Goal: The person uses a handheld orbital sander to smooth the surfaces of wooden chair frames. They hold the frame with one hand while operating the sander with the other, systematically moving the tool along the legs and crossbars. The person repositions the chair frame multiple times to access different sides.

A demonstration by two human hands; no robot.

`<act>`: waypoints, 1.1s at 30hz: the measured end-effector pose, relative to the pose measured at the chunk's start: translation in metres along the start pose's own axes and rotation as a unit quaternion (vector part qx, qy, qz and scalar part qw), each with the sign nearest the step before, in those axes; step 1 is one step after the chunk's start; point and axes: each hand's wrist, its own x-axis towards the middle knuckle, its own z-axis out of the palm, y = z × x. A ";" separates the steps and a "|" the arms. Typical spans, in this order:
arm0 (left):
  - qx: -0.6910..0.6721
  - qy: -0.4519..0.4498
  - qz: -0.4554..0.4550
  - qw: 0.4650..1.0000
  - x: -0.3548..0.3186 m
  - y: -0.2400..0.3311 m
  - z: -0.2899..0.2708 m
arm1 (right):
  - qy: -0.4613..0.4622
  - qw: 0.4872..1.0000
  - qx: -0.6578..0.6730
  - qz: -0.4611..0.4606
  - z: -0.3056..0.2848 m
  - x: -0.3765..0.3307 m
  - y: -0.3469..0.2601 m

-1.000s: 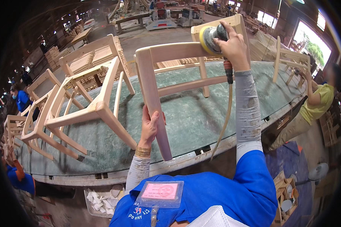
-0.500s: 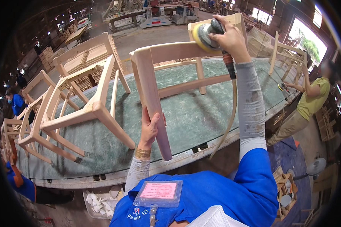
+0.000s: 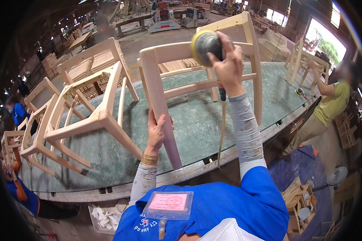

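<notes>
A pale wooden chair frame [image 3: 153, 80] stands on the green table in front of me. My left hand [image 3: 157, 134] is wrapped round its near left leg, below the middle. My right hand [image 3: 230, 68] grips a round orbital sander [image 3: 210, 47] with a yellow-edged pad. The sander is tilted at the chair's top rail, its pad facing left; whether the pad touches the wood I cannot tell. A hose [image 3: 221, 128] hangs from the sander down past the table's front edge.
More chair frames [image 3: 102, 114] stand on the green tabletop [image 3: 201, 138] to the left. At right, a person in a yellow-green shirt [image 3: 334, 100] handles another chair [image 3: 297, 60], with a second sander [image 3: 300, 92] lying nearby. A bin of white scraps [image 3: 104, 217] sits below the table.
My right hand and the sander have moved left and down, and the sander has turned. My left hand keeps its hold. The person at right has let go of the second sander and raised their hands.
</notes>
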 end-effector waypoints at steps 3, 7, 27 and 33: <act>0.001 0.004 0.001 1.000 0.005 0.006 0.001 | -0.014 1.000 0.003 0.001 0.003 0.000 -0.002; -0.010 -0.009 -0.004 1.000 0.016 0.009 0.003 | 0.010 0.992 -0.063 0.105 -0.002 0.015 0.041; -0.093 0.008 0.016 0.996 0.056 -0.012 -0.022 | -0.052 0.998 -0.039 0.019 0.025 0.038 -0.021; -0.164 0.058 -0.015 0.985 0.052 -0.009 -0.019 | -0.197 0.951 0.045 -0.235 0.048 -0.001 -0.103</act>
